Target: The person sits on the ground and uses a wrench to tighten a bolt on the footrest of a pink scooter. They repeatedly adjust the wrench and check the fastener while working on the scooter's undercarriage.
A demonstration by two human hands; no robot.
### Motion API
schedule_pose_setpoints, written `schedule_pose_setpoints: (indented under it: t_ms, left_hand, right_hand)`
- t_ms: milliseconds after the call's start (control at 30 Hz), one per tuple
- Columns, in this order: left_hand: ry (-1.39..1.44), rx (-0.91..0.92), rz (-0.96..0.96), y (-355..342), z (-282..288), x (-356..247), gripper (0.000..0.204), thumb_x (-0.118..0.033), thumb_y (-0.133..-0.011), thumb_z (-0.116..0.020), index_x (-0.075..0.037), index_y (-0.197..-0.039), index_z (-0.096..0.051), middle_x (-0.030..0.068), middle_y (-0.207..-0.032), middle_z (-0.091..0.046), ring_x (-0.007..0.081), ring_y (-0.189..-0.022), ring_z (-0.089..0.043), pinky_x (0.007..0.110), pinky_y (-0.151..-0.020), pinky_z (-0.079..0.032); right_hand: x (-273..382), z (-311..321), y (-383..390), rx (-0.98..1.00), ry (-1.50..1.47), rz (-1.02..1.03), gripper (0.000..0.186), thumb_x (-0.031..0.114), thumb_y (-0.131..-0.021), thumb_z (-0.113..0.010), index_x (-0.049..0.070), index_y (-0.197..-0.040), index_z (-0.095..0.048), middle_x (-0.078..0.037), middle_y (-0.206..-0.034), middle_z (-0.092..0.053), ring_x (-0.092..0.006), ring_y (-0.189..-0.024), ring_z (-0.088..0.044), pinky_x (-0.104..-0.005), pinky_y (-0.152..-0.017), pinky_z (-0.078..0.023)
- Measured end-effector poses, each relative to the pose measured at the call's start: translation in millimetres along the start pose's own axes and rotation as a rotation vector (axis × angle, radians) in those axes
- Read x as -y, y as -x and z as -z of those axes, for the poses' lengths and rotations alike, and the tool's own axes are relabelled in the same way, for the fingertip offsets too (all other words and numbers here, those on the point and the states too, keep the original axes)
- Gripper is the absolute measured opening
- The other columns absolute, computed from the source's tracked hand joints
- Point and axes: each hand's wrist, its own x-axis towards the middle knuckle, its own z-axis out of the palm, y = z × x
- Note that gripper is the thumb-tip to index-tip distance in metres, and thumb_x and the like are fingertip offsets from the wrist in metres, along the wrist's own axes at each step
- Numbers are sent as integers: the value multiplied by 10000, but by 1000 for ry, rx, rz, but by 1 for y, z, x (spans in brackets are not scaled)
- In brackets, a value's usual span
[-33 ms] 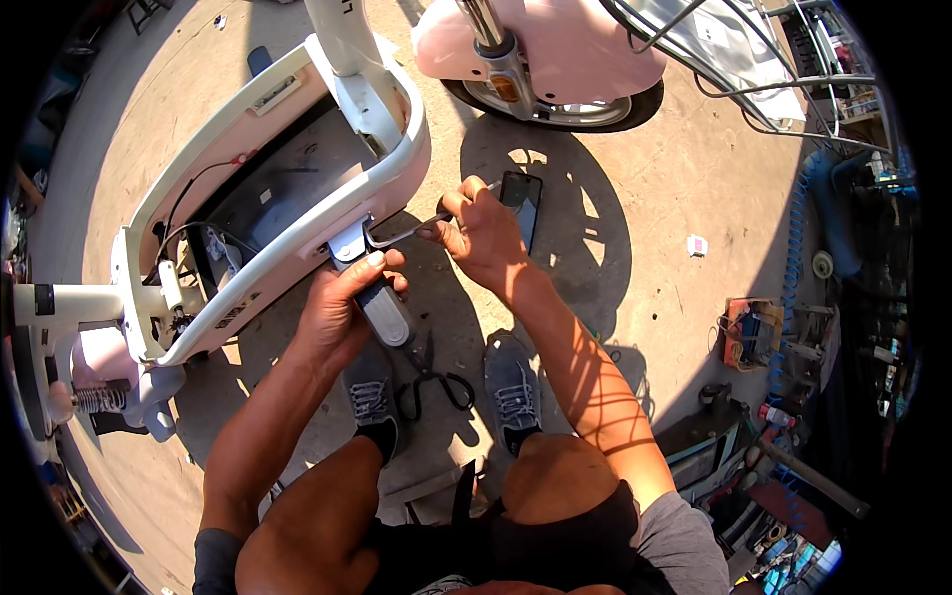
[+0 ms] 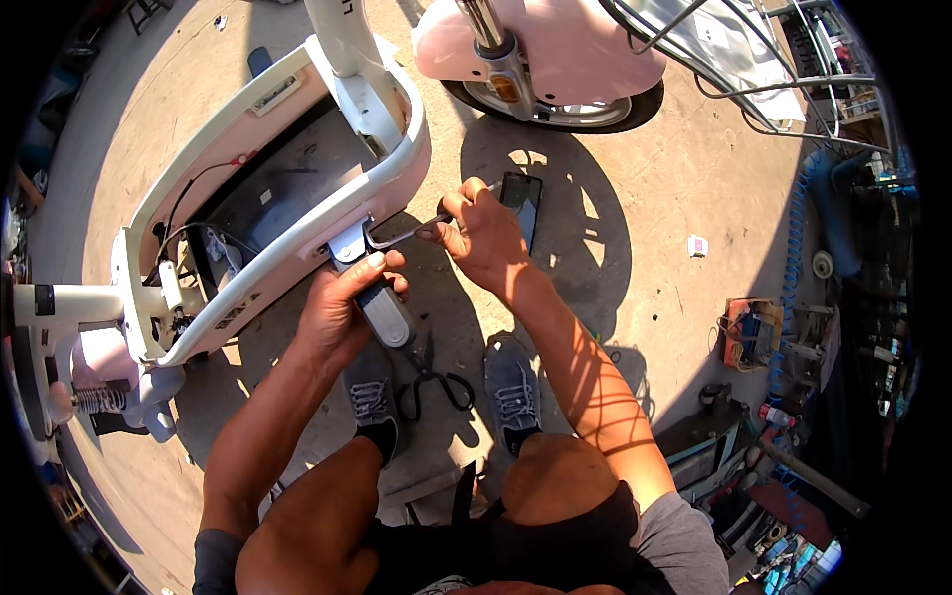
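At the near side of a white and pink scooter frame (image 2: 297, 245), my left hand (image 2: 332, 309) is wrapped round a folding footrest (image 2: 387, 317) with a grey pad. Its pale metal bracket (image 2: 347, 243) meets the frame's side. Pinched in my right hand (image 2: 484, 238) is a bent metal hex key (image 2: 402, 236). The key's short end reaches the bracket beside the frame; its very tip is hidden. Just beyond my right fingers a black phone (image 2: 518, 198) lies on the ground. Below the footrest, black-handled scissors (image 2: 426, 373) lie between my shoes.
A pink scooter front fender (image 2: 585, 50) and its wheel (image 2: 595, 117) stand at the far side, beside a wire basket (image 2: 714, 89). Loose cables (image 2: 178, 198) run inside the frame. To the right are an orange box (image 2: 746, 337), a blue coiled hose (image 2: 793, 228) and crowded tools.
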Motion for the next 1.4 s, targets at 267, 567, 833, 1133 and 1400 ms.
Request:
schedule_pose_setpoints:
  t_ms: [267, 567, 833, 1133, 1400]
  left_hand:
    - [-75, 6, -10, 1, -4, -2, 253, -187, -939, -608, -15, -1115, -549, 99, -1005, -664, 191, -831, -657, 351, -757, -547]
    - [-247, 8, 2, 1, -2, -2, 249, -270, -952, -609, -46, -1045, -555, 68, -928, -664, 166, -759, -652, 335, -697, -553]
    - [-332, 2, -31, -4, 5, 3, 239, -293, -952, -614, -55, -942, -594, 43, -833, -641, 147, -707, -626, 316, -676, -530]
    - [-252, 2, -1, 3, -6, -4, 233, -267, -953, -607, -43, -998, -561, 65, -884, -644, 175, -747, -636, 346, -714, -545]
    - [-160, -16, -11, -1, -4, 0, 218, -230, -954, -600, -40, -1043, -545, 93, -928, -656, 191, -793, -640, 358, -741, -542]
  right_hand:
    - [-4, -1, -6, -25, 48, 33, 422, 369, -830, -717, -5, -963, -571, -177, -1049, -519, -371, -952, -591, -446, -755, -492]
    - [-16, -60, 1, -54, -284, -146, 241, 190, -904, -638, -30, -871, -546, -236, -896, -526, -394, -804, -577, -410, -688, -457]
    - [-4, -129, 16, 320, -1155, -313, 301, 314, -972, -538, 43, -840, -558, -102, -712, -585, -227, -674, -616, -355, -589, -470]
    - [13, -90, 34, 315, -1202, -376, 408, 364, -955, -618, -14, -1105, -584, -82, -926, -640, -132, -805, -611, -280, -695, -498]
    - [3, -93, 30, 265, -1063, -316, 376, 308, -962, -588, -17, -1149, -597, -95, -944, -654, -134, -854, -613, -289, -763, -489]
